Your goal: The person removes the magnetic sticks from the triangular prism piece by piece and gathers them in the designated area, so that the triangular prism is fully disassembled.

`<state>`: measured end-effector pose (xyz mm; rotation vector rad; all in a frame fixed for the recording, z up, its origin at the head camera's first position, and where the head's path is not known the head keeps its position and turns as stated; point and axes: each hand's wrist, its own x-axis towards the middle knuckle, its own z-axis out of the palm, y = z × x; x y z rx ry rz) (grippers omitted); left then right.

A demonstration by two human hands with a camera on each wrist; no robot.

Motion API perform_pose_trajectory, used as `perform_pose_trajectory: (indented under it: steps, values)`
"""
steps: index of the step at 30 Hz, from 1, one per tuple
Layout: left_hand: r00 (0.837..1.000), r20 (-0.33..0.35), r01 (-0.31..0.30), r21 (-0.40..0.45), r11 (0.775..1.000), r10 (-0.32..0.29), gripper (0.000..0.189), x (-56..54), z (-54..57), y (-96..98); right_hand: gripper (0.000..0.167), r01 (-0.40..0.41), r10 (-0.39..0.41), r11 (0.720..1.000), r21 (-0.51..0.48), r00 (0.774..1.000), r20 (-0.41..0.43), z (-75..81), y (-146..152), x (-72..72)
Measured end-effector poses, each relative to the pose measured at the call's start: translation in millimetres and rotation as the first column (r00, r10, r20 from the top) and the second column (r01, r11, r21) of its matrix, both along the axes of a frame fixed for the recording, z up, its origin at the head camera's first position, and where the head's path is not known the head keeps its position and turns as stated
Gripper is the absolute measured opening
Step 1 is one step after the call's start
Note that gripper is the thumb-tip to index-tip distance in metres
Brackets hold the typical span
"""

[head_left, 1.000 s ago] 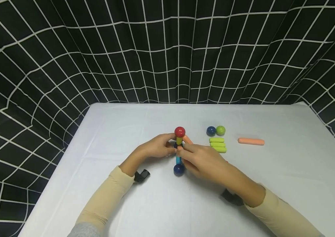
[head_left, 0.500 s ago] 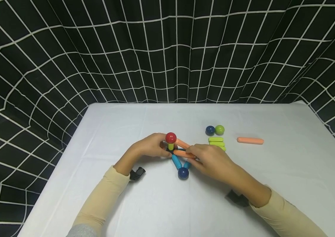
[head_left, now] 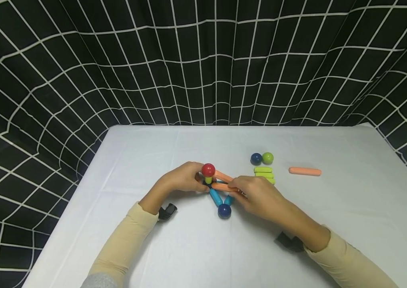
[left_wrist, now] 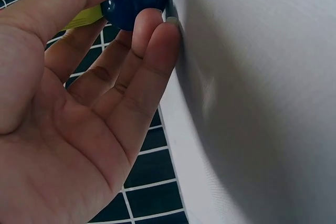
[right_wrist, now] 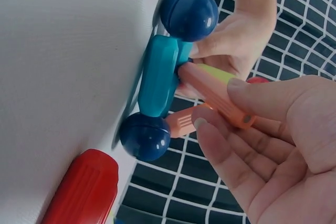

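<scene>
On the table is a construction of sticks and balls: teal sticks (right_wrist: 159,76) join dark blue balls (head_left: 224,211), and an upright yellow-green stick (head_left: 208,180) carries a red ball (head_left: 208,170). My left hand (head_left: 183,179) grips the dark blue ball (left_wrist: 137,1) under that upright stick, between thumb and fingers. In my right hand (head_left: 261,198) an orange stick (right_wrist: 215,95) is pinched, its far end at or close to the left-hand ball; contact cannot be told. A second orange stick (head_left: 224,176) slants behind it, from a ball up toward the red one.
Behind my right hand lie several yellow-green sticks (head_left: 263,170), a dark blue ball (head_left: 256,159) and a green ball (head_left: 268,158). Another orange stick (head_left: 305,171) lies farther right. A red stick (right_wrist: 84,187) lies near the construction in the right wrist view.
The construction has turned and its red-ball corner has shifted left and nearer, with my left hand. My right hand has drawn slightly right, showing more of its orange stick. Little moved in the last half second.
</scene>
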<state>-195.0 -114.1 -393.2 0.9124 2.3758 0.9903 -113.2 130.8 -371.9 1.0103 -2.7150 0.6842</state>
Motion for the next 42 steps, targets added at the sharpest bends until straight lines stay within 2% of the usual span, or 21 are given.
perform_pose_trajectory:
  steps: [4,10,15,24,37,42]
  values:
    - [1.000,0.004,0.005,0.015,1.000,-0.005,0.035,-0.3,-0.4,1.0,0.021,-0.009,0.009,1.000,-0.017,1.000,0.000,1.4,3,0.2]
    - [1.000,0.008,-0.027,0.001,1.000,0.027,0.035,-0.9,-0.9,0.4,0.023,-0.040,0.039,0.998,-0.050,0.999,-0.012,2.6,8,2.3]
    - [1.000,0.012,-0.028,-0.002,1.000,0.028,0.035,0.6,-1.6,0.5,0.023,-0.027,0.027,0.999,-0.047,1.000,-0.001,2.1,12,5.2]
    - [0.998,0.038,-0.054,0.010,0.999,0.053,0.036,2.0,-1.3,0.1,0.029,0.008,-0.008,0.998,-0.062,1.000,-0.001,3.0,25,5.5]
    - [0.999,0.015,-0.052,0.001,0.999,0.052,0.034,3.5,-2.0,0.8,0.021,0.081,-0.081,0.997,-0.012,0.997,-0.006,-1.0,51,5.8]
    - [0.998,0.012,-0.061,-0.006,0.998,0.061,0.034,3.7,-2.9,1.9,0.023,0.129,-0.130,0.991,0.015,0.991,0.038,-1.2,61,5.7]
